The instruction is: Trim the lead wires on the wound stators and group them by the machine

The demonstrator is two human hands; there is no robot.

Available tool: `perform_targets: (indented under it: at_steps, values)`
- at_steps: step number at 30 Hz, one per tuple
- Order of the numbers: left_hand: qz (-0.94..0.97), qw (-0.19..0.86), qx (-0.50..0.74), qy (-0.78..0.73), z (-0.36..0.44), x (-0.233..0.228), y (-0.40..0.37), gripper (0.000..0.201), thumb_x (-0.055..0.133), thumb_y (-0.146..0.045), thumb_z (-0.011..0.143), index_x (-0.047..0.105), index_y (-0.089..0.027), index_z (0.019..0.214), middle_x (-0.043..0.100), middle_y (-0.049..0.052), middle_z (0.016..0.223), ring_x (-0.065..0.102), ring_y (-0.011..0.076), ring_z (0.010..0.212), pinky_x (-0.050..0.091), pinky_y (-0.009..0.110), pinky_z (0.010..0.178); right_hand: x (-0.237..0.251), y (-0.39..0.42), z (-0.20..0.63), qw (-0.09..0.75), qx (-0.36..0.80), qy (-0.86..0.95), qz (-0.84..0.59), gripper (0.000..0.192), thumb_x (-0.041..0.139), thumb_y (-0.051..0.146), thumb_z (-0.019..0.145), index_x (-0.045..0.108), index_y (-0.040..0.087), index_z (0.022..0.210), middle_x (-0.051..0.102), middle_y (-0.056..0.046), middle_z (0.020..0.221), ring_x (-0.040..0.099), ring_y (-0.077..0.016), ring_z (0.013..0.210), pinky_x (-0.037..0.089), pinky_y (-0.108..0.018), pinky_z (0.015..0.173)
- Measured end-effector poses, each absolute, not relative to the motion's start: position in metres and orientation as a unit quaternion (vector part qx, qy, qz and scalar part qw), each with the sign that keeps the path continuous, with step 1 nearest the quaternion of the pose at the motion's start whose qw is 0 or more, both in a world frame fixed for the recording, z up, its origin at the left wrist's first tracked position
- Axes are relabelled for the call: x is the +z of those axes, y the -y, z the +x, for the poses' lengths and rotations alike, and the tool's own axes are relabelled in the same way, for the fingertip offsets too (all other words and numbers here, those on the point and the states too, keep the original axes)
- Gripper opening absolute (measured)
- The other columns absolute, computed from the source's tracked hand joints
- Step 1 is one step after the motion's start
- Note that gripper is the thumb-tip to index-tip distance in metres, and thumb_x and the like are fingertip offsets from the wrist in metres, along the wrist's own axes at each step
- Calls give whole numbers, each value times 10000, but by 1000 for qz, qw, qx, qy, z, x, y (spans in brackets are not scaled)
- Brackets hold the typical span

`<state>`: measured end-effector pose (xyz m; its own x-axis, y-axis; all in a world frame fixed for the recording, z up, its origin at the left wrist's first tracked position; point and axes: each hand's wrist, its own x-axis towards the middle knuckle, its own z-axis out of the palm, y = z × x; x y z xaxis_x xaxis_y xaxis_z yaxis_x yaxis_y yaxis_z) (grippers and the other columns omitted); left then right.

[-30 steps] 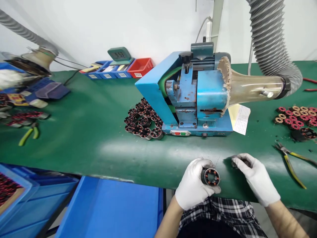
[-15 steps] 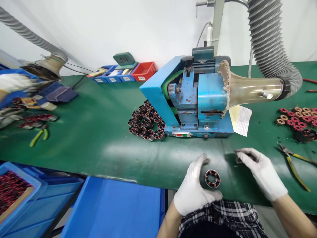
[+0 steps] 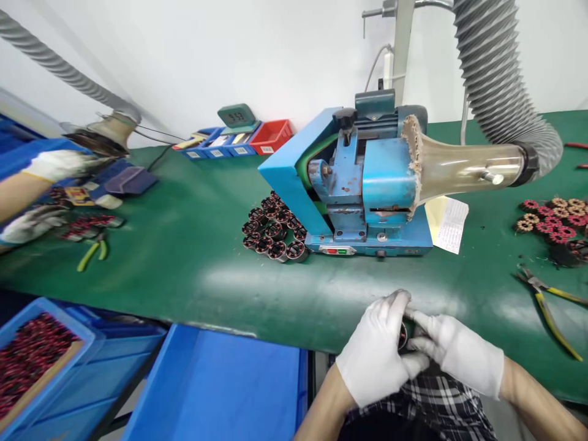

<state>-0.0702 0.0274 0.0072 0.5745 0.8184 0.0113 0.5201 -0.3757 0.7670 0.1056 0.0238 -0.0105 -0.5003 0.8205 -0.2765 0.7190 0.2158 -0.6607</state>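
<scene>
Left hand point(image 3: 374, 355) in white glove wrapped round small wound stator point(image 3: 403, 335), mostly hidden, at near edge of green surface point(image 3: 184, 263); right hand point(image 3: 452, 352) fingertips pinched on it from 3 o'clock; pliers point(image 3: 546, 303) further at 3; stator pile point(image 3: 275, 229) at 11; blue machine point(image 3: 362, 184) at 12, hose point(image 3: 500, 79) beyond.

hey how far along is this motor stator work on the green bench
Looks done: a cluster of stators stands beside the blue machine, though whether they are finished cannot be told. In hand: the left hand grips one stator at the bench edge, with the right hand touching it. Possibly left: the wound parts at far right and the blue bin of similar parts below the bench.
</scene>
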Motion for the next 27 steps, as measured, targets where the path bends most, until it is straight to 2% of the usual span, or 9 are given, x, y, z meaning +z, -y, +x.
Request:
perform_targets:
  at_steps: [3, 6, 10, 14, 17, 21, 23, 25, 27]
  values:
    - [787, 405, 183, -428, -77, -3, -25, 746, 596, -128, 731, 212, -205, 1365, 415, 131, 1348, 428, 261, 1221, 395, 423, 1004, -25, -15, 105, 66, 351, 780, -514, 338, 405, 240, 898, 532, 169, 1203, 714, -86, 829, 667, -233, 696, 494, -338, 647]
    - [777, 403, 195, -443, -76, -7, -21, 626, 551, -107, 765, 298, -242, 1321, 452, 92, 1308, 466, 244, 1168, 407, 415, 983, -29, -9, 101, 87, 331, 765, -545, 239, 399, 228, 886, 585, 180, 1029, 706, -71, 773, 655, -227, 653, 476, -327, 608]
    - [786, 384, 201, -441, -73, 1, -21, 480, 540, -144, 811, 379, -222, 1257, 473, 86, 1269, 483, 239, 1130, 420, 401, 959, -13, -11, 98, 146, 409, 707, -558, 198, 374, 231, 895, 564, 210, 845, 673, -28, 704, 622, -185, 623, 467, -299, 603]
    - [795, 372, 181, -443, -71, 4, -22, 208, 510, -176, 843, 490, -223, 1045, 542, 55, 1096, 524, 220, 998, 443, 390, 884, -2, -14, 99, 193, 488, 628, -574, 233, 416, 302, 878, 507, 221, 680, 605, 12, 582, 561, -152, 532, 442, -265, 521]
    - [804, 334, 189, -454, -68, -3, -19, 115, 488, -172, 832, 504, -203, 942, 549, 63, 1022, 519, 228, 936, 442, 411, 836, -5, -15, 99, 211, 541, 561, -590, 231, 463, 316, 849, 520, 212, 651, 566, 27, 512, 521, -136, 469, 411, -247, 461]
    - [815, 285, 197, -465, -62, -13, -15, 95, 460, -134, 816, 514, -199, 859, 558, 51, 952, 512, 219, 870, 429, 412, 791, -5, -16, 108, 231, 609, 452, -609, 240, 534, 369, 802, 509, 202, 630, 507, 59, 438, 443, -106, 373, 328, -213, 365]
    - [815, 273, 206, -467, -60, -14, -13, 105, 457, -117, 812, 514, -200, 840, 563, 40, 932, 508, 209, 854, 421, 400, 781, -2, -16, 118, 269, 643, 375, -611, 265, 541, 417, 800, 508, 202, 649, 478, 76, 403, 395, -91, 325, 286, -200, 330]
    - [812, 272, 216, -468, -59, -14, -12, 121, 464, -98, 797, 514, -200, 839, 565, 33, 925, 502, 202, 853, 412, 388, 779, 1, -14, 127, 338, 634, 328, -613, 282, 559, 445, 792, 523, 197, 663, 492, 73, 413, 401, -86, 330, 307, -199, 338]
    - [811, 272, 222, -469, -59, -13, -11, 137, 464, -87, 785, 518, -201, 838, 566, 30, 921, 497, 198, 853, 407, 380, 778, 3, -10, 130, 369, 600, 331, -628, 246, 604, 428, 764, 572, 189, 718, 581, 39, 495, 501, -107, 405, 403, -215, 406]
